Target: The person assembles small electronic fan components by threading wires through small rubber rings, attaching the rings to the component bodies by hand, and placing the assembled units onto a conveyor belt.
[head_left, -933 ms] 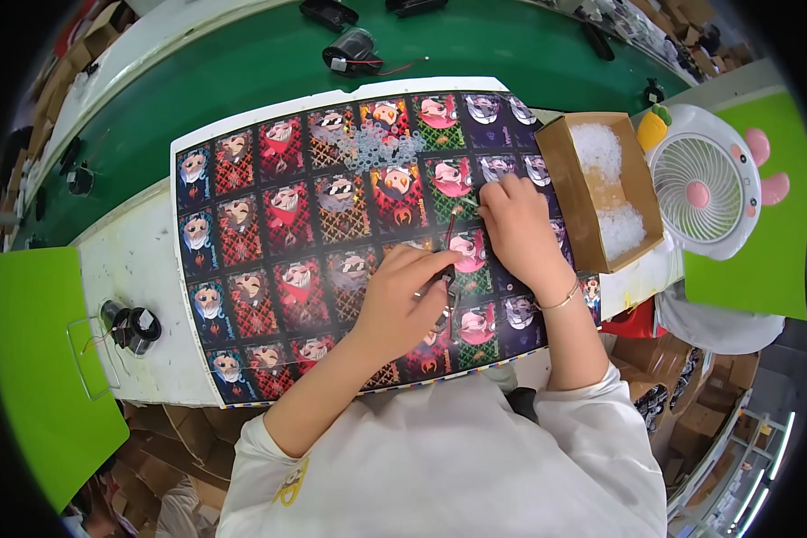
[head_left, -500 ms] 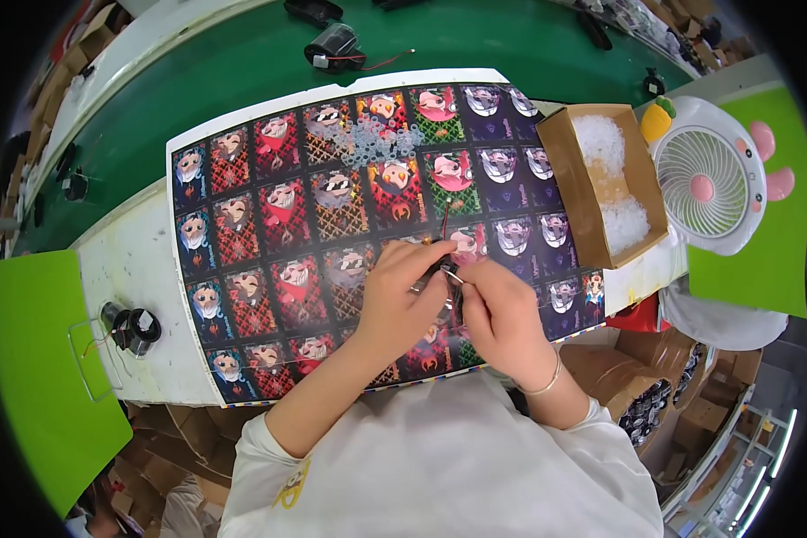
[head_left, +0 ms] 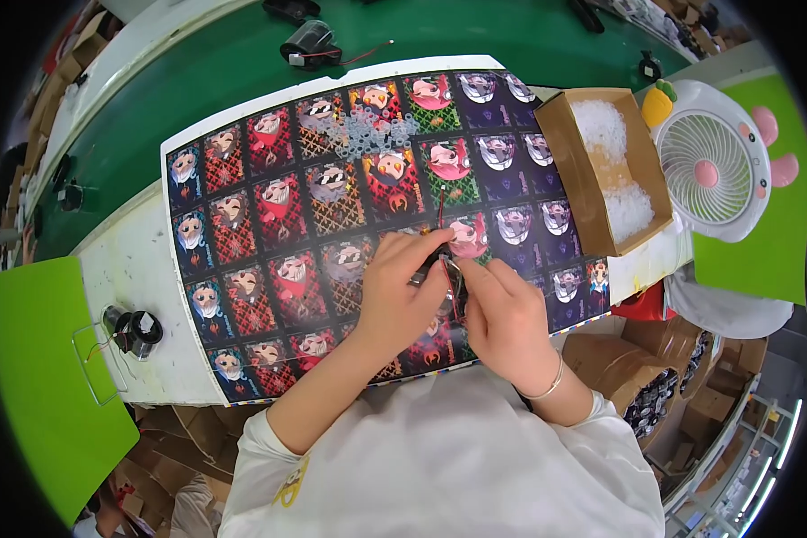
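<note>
Over the printed sheet, my left hand (head_left: 403,282) is closed on a small black part (head_left: 441,258) with thin red wires. Its thumb and index finger press the part from the left. My right hand (head_left: 509,316) meets it from the right, thumb and index finger pinched at its near side. Fingers cover most of the part, so its full shape is hidden. One red wire (head_left: 441,204) sticks out beyond the fingertips, away from me. Farther off on the sheet lies a loose pile of small clear plastic pieces (head_left: 372,134).
The printed sheet (head_left: 282,202) of cartoon pictures covers the table. At right stand an open cardboard box (head_left: 560,148) holding white bits and a white fan (head_left: 713,170). Black round units with wires lie at left (head_left: 134,332) and on the green surface beyond (head_left: 312,45).
The thin pale strip seen between my fingertips no longer shows. My right fingers have shifted slightly along the black part, and the whole view has moved a little.
</note>
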Demonstrator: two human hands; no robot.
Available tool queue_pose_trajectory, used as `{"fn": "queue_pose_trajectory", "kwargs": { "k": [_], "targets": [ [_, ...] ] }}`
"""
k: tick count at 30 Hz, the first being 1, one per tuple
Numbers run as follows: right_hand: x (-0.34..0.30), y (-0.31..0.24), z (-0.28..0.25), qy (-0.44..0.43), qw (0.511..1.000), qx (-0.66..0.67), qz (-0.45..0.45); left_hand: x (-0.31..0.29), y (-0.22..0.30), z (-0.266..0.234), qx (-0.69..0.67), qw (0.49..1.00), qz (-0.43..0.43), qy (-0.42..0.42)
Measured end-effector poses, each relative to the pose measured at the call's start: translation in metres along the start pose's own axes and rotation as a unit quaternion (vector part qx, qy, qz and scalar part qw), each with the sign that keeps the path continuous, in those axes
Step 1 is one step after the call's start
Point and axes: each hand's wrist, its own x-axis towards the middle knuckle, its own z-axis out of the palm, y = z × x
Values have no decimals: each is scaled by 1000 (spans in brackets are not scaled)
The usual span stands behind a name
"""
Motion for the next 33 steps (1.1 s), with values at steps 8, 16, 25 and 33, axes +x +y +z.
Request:
{"fn": "queue_pose_trajectory", "kwargs": {
  "k": [8, 16, 25, 33],
  "targets": [
    [-3, 1, 0, -14, 1000, 9, -1, -1, -1, 0, 4, 1000, 12, 11],
    [-5, -5, 19, 84, 994, 38, 57, -2, -3, 6, 4, 1000, 5, 25],
    [39, 21, -28, -111, 992, -12, -55, 0, -3, 2, 47, 998, 47, 13],
    [115, 10, -55, -343, 902, -139, -221, 1, -4, 0, 51, 997, 57, -15]
  ]
}}
